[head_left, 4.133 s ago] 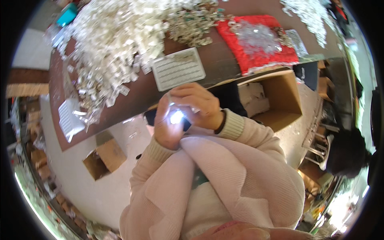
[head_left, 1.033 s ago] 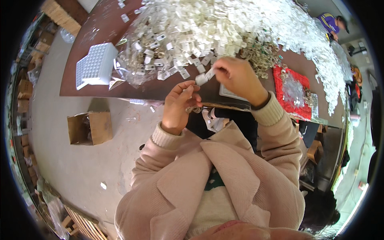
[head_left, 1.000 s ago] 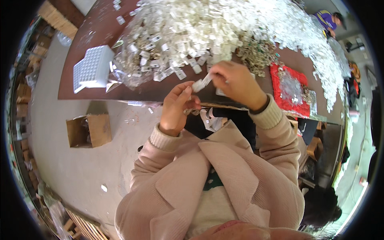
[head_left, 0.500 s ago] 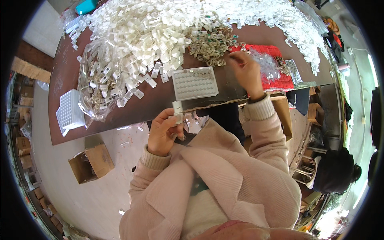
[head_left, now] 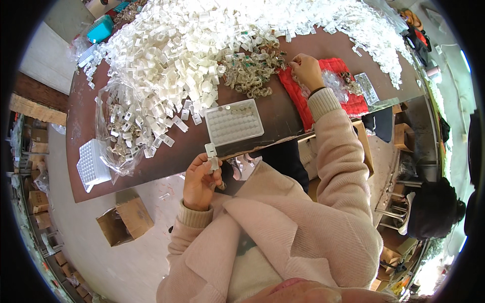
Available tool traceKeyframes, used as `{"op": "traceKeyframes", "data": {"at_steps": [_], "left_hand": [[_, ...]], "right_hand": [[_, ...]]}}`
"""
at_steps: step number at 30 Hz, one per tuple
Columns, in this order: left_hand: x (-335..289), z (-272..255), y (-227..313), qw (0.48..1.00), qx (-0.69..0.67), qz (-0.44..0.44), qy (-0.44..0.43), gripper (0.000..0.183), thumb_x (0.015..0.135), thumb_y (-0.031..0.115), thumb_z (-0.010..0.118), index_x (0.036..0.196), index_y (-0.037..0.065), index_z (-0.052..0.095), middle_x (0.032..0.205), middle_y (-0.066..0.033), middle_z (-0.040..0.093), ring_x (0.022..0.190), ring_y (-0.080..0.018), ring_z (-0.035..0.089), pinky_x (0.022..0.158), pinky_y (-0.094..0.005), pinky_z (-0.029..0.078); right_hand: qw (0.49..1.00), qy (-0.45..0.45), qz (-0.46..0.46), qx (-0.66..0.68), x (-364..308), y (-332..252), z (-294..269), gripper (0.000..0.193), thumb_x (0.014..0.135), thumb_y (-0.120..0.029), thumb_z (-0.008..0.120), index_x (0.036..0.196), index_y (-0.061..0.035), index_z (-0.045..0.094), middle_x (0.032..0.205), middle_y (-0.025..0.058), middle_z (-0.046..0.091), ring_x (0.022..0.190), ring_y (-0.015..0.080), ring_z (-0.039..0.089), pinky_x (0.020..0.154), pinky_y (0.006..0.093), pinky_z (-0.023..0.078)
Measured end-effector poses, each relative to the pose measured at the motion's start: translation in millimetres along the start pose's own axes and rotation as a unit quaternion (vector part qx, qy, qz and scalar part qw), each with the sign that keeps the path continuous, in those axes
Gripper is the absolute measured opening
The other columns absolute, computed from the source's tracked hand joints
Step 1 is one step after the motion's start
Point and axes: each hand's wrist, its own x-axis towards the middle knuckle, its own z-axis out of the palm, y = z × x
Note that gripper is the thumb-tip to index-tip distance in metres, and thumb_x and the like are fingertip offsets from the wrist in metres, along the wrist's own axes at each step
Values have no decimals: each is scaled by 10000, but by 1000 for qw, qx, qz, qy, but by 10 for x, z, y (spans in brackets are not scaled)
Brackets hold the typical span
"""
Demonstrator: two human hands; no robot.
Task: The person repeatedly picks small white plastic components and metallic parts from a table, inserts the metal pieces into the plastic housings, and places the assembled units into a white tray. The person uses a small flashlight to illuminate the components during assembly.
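Note:
Near the table's front edge, my left hand (head_left: 197, 186) grips a small white plastic case (head_left: 211, 150), which stands up above the fingertips. My right hand (head_left: 307, 71) is over the far left part of a red cloth (head_left: 297, 99), fingertips pinched together; whatever is between them is too small to make out. Just left of that hand lies a heap of small clear and greenish ring-like pieces (head_left: 250, 76). Between my hands sits a white tray with rows of small hollows (head_left: 233, 132), a few little pieces at its far side.
A huge pile of white plastic cases (head_left: 172, 45) covers the back of the brown table (head_left: 151, 174). At left are a clear bag of mixed pieces (head_left: 120, 121) and stacked white trays (head_left: 93, 164). A cardboard box (head_left: 132, 219) stands on the floor.
My right hand has moved slightly farther out and left, its fingers now at the cloth's edge beside the heap. My left hand still holds the white case. The whole view has shifted a little.

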Motion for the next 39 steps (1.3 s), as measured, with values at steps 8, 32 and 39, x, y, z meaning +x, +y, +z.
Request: {"op": "traceKeyframes", "data": {"at_steps": [8,32,39], "left_hand": [[47,50,2,1000,-20,-10,-13,211,945,89,573,1138,5,584,978,-126,663,707,-149,594,570,-274,520],[-59,344,93,991,77,109,-30,238,861,-47,730,1036,19,583,841,-65,676,555,-63,557,466,-192,428],[-109,295,132,984,130,117,-32,256,845,-69,743,1020,21,580,847,-71,678,564,-57,555,471,-186,424]], "right_hand": [[957,22,21,288,-594,-359,-486,143,919,-127,689,961,9,697,790,97,723,705,156,692,645,286,538],[860,-174,-311,365,-2037,-1650,-411,315,832,64,710,1139,17,661,1028,131,656,760,180,674,631,294,545],[865,-201,-276,367,-2080,-1671,-396,274,854,78,689,1121,19,667,958,105,658,705,146,659,599,262,536]]}}
